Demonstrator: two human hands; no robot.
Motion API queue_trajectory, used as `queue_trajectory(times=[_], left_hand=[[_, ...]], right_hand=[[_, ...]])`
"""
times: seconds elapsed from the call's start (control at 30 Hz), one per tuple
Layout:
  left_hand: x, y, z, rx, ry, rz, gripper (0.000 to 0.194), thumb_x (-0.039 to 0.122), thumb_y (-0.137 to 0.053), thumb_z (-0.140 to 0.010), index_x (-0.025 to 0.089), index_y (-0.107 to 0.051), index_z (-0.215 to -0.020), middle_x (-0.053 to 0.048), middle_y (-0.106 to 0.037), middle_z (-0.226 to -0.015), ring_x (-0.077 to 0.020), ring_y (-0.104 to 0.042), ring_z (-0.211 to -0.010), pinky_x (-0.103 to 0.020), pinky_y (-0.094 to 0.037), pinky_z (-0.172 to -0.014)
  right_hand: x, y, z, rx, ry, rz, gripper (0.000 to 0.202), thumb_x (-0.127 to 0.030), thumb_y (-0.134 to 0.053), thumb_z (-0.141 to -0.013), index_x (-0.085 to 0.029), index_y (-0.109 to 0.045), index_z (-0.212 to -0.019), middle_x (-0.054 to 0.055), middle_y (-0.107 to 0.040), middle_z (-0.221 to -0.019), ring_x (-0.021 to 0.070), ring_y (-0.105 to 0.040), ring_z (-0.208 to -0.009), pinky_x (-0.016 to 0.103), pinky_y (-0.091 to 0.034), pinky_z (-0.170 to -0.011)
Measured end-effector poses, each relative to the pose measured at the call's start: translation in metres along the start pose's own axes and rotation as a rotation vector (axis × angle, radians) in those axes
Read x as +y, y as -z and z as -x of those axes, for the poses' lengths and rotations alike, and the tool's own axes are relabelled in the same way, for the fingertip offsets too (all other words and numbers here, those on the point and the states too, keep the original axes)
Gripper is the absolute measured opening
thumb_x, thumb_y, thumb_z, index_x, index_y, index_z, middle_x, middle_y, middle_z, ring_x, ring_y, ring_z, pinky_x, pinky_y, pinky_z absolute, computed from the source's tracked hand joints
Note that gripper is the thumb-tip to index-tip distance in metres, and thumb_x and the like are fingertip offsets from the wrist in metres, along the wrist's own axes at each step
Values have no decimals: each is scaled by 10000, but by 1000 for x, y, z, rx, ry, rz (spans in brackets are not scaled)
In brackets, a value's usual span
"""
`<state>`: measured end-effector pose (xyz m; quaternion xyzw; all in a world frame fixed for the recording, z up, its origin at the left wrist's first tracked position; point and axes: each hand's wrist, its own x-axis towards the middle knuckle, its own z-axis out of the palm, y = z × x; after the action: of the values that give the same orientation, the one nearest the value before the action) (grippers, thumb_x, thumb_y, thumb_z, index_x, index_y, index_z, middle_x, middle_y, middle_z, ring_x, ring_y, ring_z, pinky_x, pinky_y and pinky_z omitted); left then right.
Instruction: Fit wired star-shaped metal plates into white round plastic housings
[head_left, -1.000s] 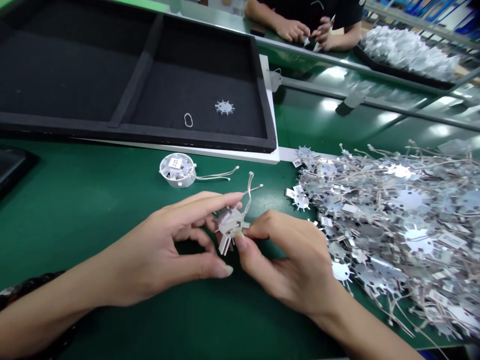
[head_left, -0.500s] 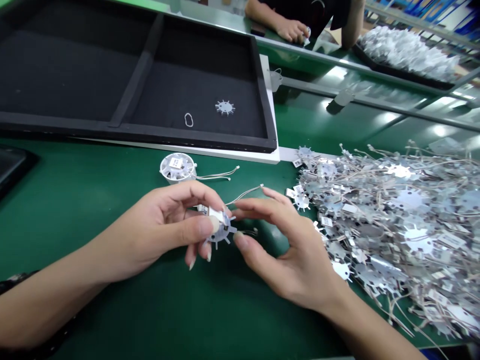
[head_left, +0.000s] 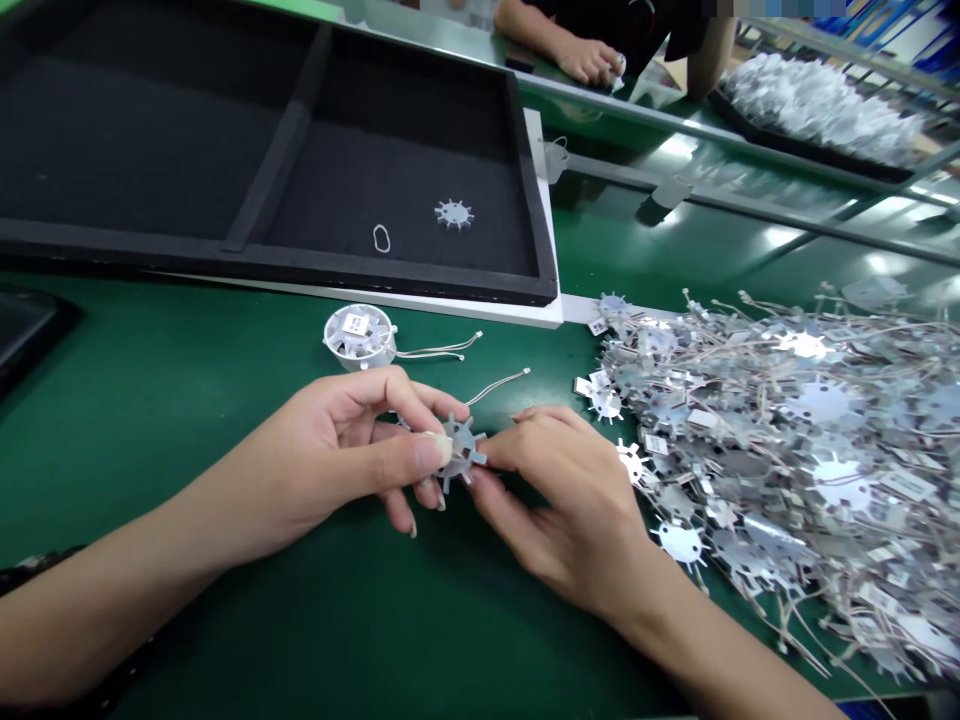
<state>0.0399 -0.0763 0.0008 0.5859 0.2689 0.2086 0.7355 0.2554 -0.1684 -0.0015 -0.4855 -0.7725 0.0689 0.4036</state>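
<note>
Between thumb and fingers my left hand (head_left: 360,450) grips a shiny toothed metal disc (head_left: 469,437) with tabs round its edge. My right hand (head_left: 562,490) is closed, its thumb and index fingertips at the disc's right edge, pinching it there. A pair of thin wires with a small connector (head_left: 527,371) sticks out behind the hands. Just beyond my left hand stands a round white housing (head_left: 360,338) holding a similar toothed disc with a white label, its two wires trailing right. My fingers cover part of the held disc.
A large pile of wired toothed discs (head_left: 825,450) spreads over the right side. Behind lies a black divided tray (head_left: 405,272) with one loose disc (head_left: 454,214) and a small white loop (head_left: 382,238). Across the bench rests another person's hand (head_left: 592,62), near a tray of clear plastic pieces (head_left: 825,110).
My right thumb and fingers have closed in from spread apart to pinch the disc's edge. The disc has turned and shifted slightly right, and the white label on it no longer shows.
</note>
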Motion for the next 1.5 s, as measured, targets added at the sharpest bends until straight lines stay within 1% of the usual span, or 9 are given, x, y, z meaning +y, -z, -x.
queue_trajectory(times=[0.17, 0.33, 0.47, 0.67, 0.8, 1.0, 1.2, 1.37, 1.5], left_hand=[[2, -2, -6, 57, -44, -4, 108, 270, -848, -907, 225, -766, -852, -29, -807, -1191, -106, -759, -582, -193, -685, -585], [3, -3, -8, 82, -97, -124, 162, 337, -876, -895, 234, -785, -807, -8, -840, -1036, -125, -763, -608, -187, -685, -610], [2, -5, -8, 84, -104, -97, 111, 275, -898, -855, 260, -807, -794, 28, -832, -1073, -149, -816, -754, -161, -675, -686], [3, -9, -5, 95, 20, -7, 96, 279, -909, -852, 306, -844, -787, 58, -810, -1059, -152, -814, -946, -142, -645, -830], [5, -8, -3, 125, 31, -48, 103, 301, -928, -818, 304, -845, -757, 53, -794, -1039, -144, -806, -900, -145, -640, -822], [9, -10, -4, 85, 73, 17, 121, 197, -898, -824, 279, -837, -759, 39, -768, -951, -133, -771, -881, -181, -631, -810], [10, -14, -5, 139, 63, 56, 116, 189, -878, -811, 197, -780, -750, 19, -716, -869, -102, -709, -819, -177, -573, -747], [8, -13, -5, 168, 133, 56, 248, 206, -911, -779, 165, -670, -736, 15, -692, -934, -96, -676, -792, -169, -563, -689], [7, -10, -8, 139, 127, 141, 328, 193, -955, -744, 195, -674, -913, 54, -663, -828, -69, -635, -634, -117, -524, -528]], right_hand=[[1, -1, 0, 8, 35, 49, 127, -118, -622, -1011, -180, -707, -940, -13, -744, -712, 130, -614, -582, 294, -500, -705], [0, 1, 0, -57, 45, 7, 166, -295, -690, -1023, -135, -718, -1058, 22, -788, -828, 167, -690, -716, 330, -503, -739], [1, -1, 1, -62, 54, 13, 184, -315, -677, -1052, -148, -714, -987, 5, -740, -773, 166, -668, -705, 328, -488, -756], [2, -4, 3, -106, 5, -33, 263, -346, -637, -1089, -152, -714, -929, 11, -721, -754, 165, -641, -690, 318, -486, -778], [-1, -3, 2, -138, -40, -90, 347, -381, -654, -1084, -157, -697, -823, 3, -689, -705, 155, -616, -668, 301, -465, -736], [-8, -1, -1, -161, -154, -208, 432, -408, -667, -1078, -152, -689, -731, 1, -638, -649, 130, -597, -632, 254, -445, -665], [-11, 0, -4, -185, -233, -299, 288, -331, -730, -1045, -140, -758, -831, -8, -682, -684, 107, -614, -629, 223, -432, -625], [-13, -1, -5, -165, -253, -346, 191, -233, -766, -1012, -131, -754, -851, -17, -687, -718, 94, -582, -635, 205, -410, -586], [-14, 0, -5, -179, -274, -394, 98, -200, -771, -1005, -163, -760, -914, -37, -704, -753, 85, -540, -610, 207, -385, -565]])
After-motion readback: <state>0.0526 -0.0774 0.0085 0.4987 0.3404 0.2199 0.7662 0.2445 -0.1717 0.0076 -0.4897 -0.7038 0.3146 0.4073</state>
